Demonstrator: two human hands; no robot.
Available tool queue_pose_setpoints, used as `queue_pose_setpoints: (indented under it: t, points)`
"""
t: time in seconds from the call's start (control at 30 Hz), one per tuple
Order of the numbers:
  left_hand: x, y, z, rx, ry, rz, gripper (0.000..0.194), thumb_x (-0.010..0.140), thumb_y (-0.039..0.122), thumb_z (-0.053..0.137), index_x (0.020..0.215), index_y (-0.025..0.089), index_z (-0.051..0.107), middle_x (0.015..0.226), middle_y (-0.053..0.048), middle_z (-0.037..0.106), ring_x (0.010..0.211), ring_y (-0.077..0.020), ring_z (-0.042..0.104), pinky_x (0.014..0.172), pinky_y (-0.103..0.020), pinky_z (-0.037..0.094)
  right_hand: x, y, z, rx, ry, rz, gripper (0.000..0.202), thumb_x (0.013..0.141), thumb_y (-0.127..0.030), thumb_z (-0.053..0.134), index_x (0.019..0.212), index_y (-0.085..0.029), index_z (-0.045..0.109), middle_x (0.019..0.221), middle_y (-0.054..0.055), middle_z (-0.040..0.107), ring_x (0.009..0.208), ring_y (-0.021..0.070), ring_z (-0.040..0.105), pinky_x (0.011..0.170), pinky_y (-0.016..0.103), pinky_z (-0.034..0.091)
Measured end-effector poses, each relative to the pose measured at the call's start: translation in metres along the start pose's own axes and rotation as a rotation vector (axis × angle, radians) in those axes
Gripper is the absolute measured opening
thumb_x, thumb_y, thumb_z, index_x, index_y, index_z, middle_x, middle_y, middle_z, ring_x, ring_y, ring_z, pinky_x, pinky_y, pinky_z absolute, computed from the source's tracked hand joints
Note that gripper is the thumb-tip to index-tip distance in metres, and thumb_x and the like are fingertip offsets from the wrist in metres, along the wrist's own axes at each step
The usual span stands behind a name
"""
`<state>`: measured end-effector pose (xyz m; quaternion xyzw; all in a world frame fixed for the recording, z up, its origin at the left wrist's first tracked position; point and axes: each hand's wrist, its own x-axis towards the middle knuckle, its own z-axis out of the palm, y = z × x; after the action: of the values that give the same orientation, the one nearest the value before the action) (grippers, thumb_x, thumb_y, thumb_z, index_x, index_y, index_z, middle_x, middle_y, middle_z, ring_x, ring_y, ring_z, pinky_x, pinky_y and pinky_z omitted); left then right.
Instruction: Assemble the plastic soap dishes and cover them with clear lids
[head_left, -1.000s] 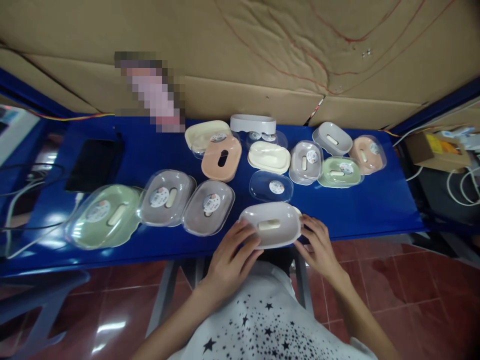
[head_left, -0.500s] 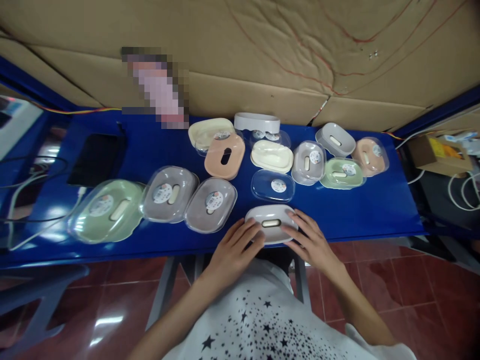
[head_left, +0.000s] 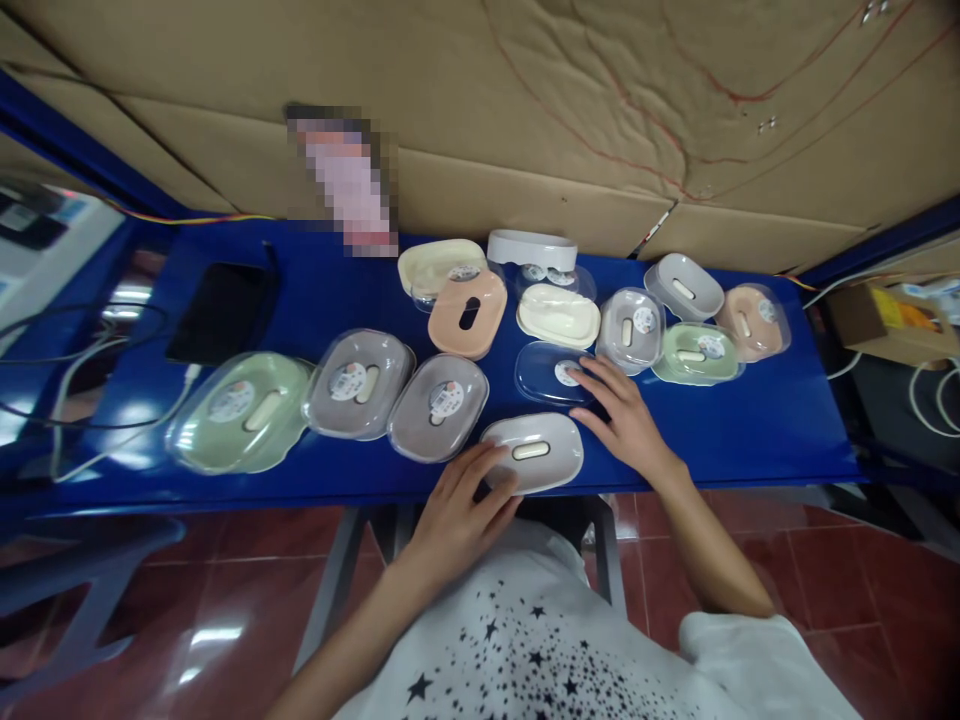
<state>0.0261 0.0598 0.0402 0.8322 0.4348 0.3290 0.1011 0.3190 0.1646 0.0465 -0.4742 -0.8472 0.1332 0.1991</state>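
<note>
Probably a workshop, blue bench [head_left: 750,420], cardboard-lined wall [head_left: 480,180]

Ahead of me, a wall of brown cardboard panels [head_left: 465,180], creased at the right and crossed by thin red lines [head_left: 559,118], rises behind my glossy blue table [head_left: 750,430], with dark blue frame bars [head_left: 82,155] at both sides. Below me, the dark red tiled floor [head_left: 817,570] carries white streaks of reflected light [head_left: 216,635], and grey legs [head_left: 330,575] stand near the table's front edge. At lower left I see blue-grey furniture [head_left: 82,580], only partly in view.
</note>
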Motion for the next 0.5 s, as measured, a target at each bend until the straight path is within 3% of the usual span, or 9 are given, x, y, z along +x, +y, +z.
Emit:
queue_pose_setpoints:
  t: [0.13, 0.27, 0.37, 0.5]
  points:
    - [-0.009, 0.000, 0.000, -0.035, 0.030, -0.031, 0.026, 0.097, 0.012, 0.074, 0.121, 0.019, 0.065, 0.140, -0.016, 0.063, 0.137, -0.0332, 0.063, 0.107, -0.050, 0.063, 0.001, 0.004, -0.001, -0.019, 0.011, 0.033, 0.058, 0.105, -0.050, 0.065, 0.160, -0.036, 0.053, 0.156, 0.013, 0.056, 0.151, 0.0357, 0.052, 0.123, 0.060, 0.048]
    - [-0.011, 0.000, 0.006, -0.067, 0.064, -0.091, 0.037, 0.098, 0.015, 0.075, 0.132, 0.020, 0.061, 0.149, -0.018, 0.056, 0.141, -0.0324, 0.060, 0.111, -0.049, 0.062, -0.015, -0.005, -0.015, 0.143, 0.031, 0.092, 0.061, 0.107, -0.041, 0.063, 0.165, -0.041, 0.044, 0.153, 0.010, 0.055, 0.144, 0.0302, 0.058, 0.121, 0.054, 0.053]
    - [-0.006, -0.001, 0.014, -0.123, 0.102, -0.160, 0.060, 0.099, 0.022, 0.076, 0.153, 0.022, 0.047, 0.158, -0.021, 0.049, 0.146, -0.0323, 0.057, 0.112, -0.050, 0.061, -0.032, -0.023, -0.022, 0.194, -0.057, -0.016, 0.066, 0.108, -0.033, 0.062, 0.168, -0.044, 0.038, 0.160, 0.007, 0.050, 0.154, 0.0301, 0.049, 0.125, 0.055, 0.051]
    - [0.003, -0.004, 0.023, -0.190, 0.082, -0.178, 0.081, 0.103, 0.032, 0.072, 0.169, 0.026, 0.026, 0.165, -0.023, 0.044, 0.153, -0.0340, 0.051, 0.113, -0.054, 0.059, -0.048, -0.041, -0.014, 0.134, -0.123, -0.176, 0.067, 0.107, -0.025, 0.062, 0.167, -0.047, 0.040, 0.168, 0.003, 0.044, 0.166, 0.0332, 0.030, 0.129, 0.061, 0.044]
